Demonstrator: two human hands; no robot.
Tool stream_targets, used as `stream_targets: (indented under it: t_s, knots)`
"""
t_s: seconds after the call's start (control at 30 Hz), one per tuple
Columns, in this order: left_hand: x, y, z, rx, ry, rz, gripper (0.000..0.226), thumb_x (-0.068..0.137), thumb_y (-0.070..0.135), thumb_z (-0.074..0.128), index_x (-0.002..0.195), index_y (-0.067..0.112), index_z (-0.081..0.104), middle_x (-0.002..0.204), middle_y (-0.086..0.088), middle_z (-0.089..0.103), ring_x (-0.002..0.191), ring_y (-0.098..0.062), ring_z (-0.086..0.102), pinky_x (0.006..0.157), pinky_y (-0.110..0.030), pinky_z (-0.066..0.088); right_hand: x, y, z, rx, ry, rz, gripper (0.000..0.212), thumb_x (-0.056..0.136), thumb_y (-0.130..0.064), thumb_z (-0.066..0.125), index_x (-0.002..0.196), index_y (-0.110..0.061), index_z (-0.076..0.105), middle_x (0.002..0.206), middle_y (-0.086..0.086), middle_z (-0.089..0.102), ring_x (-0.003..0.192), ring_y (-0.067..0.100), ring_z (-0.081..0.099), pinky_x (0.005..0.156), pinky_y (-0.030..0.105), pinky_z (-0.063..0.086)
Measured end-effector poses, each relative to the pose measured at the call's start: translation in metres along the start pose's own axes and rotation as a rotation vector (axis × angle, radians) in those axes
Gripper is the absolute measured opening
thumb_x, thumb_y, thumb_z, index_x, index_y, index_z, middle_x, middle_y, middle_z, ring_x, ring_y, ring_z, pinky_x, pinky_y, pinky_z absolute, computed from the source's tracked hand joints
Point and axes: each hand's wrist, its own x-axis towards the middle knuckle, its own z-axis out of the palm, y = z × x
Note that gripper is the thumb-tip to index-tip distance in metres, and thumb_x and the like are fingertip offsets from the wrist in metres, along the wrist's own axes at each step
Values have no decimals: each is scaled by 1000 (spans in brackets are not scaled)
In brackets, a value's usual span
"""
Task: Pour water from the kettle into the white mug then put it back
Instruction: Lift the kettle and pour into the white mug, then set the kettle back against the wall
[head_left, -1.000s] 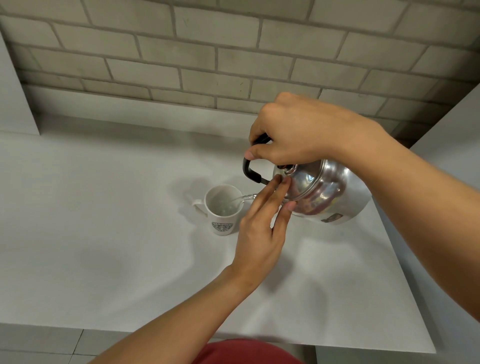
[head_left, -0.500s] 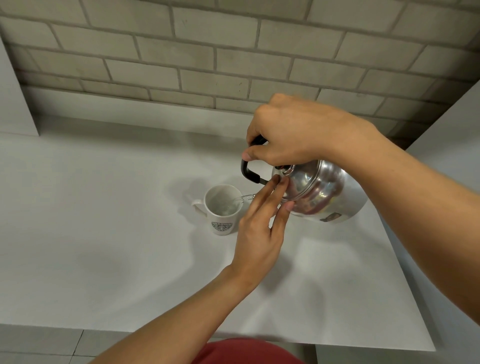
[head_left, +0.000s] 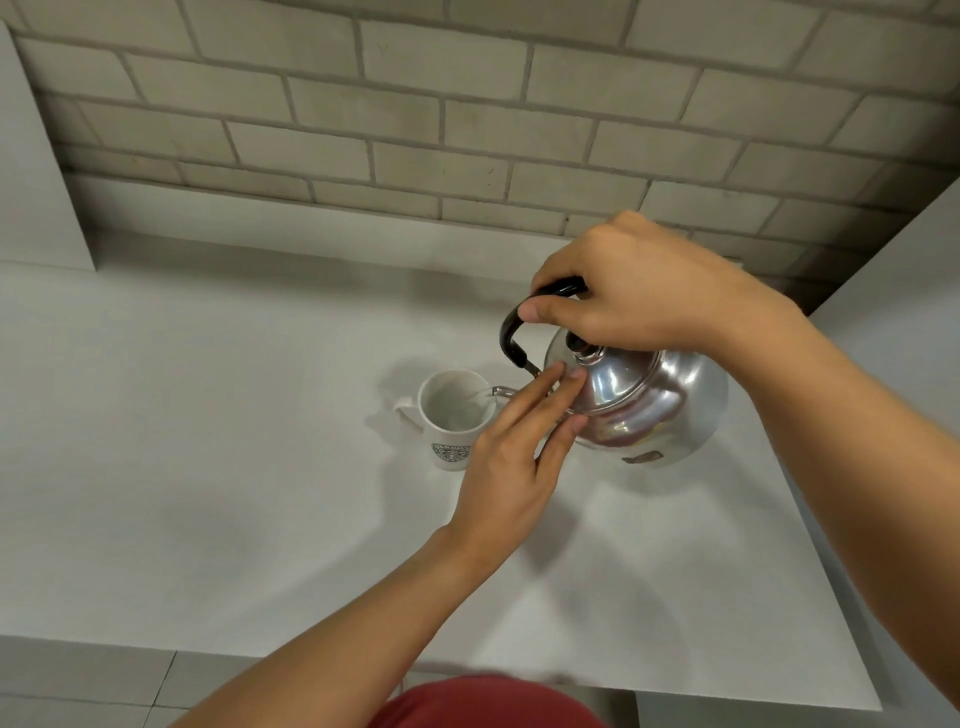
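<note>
A shiny steel kettle (head_left: 654, 405) with a black handle is tilted to the left, its spout over the rim of the white mug (head_left: 453, 423). A thin stream of water runs from the spout into the mug. The mug stands upright on the white counter, its handle to the left and a round logo on its front. My right hand (head_left: 628, 283) grips the kettle's handle from above. My left hand (head_left: 511, 457) has its fingers straight, and their tips press on the kettle's lid by the knob.
The white counter (head_left: 208, 467) runs under a brick wall (head_left: 467, 130). Its front edge is near me and its right edge lies just right of the kettle. A white panel (head_left: 31, 171) stands at the left.
The kettle has tipped back a little, its lid more upright than before. Both hands keep their places on the handle and lid. The mug has not moved.
</note>
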Motion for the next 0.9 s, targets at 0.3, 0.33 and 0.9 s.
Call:
stream_targets:
  t_s: [0.3, 0.33, 0.9]
  knots:
    - [12, 2, -18, 2, 79, 3, 20, 95, 28, 76, 113, 21, 74, 118, 9, 72, 112, -11, 69, 92, -33, 60, -43, 38, 23, 285, 337, 180, 27, 96, -48, 70, 103, -26, 84, 82, -9, 79, 77, 8, 70, 71, 22, 51]
    - [16, 5, -20, -33, 89, -42, 19, 96, 32, 75, 112, 24, 68, 113, 11, 69, 107, -11, 70, 84, -33, 62, -48, 42, 26, 326, 373, 197, 25, 96, -47, 70, 103, -27, 84, 83, -10, 79, 78, 7, 70, 70, 20, 52]
    - [84, 26, -8, 240, -112, -82, 27, 107, 29, 58, 130, 20, 70, 108, 5, 79, 97, -15, 73, 90, -34, 55, -88, 78, 80, 660, 574, 314, 38, 96, -44, 69, 127, -24, 77, 110, -21, 73, 103, -5, 68, 89, 15, 50]
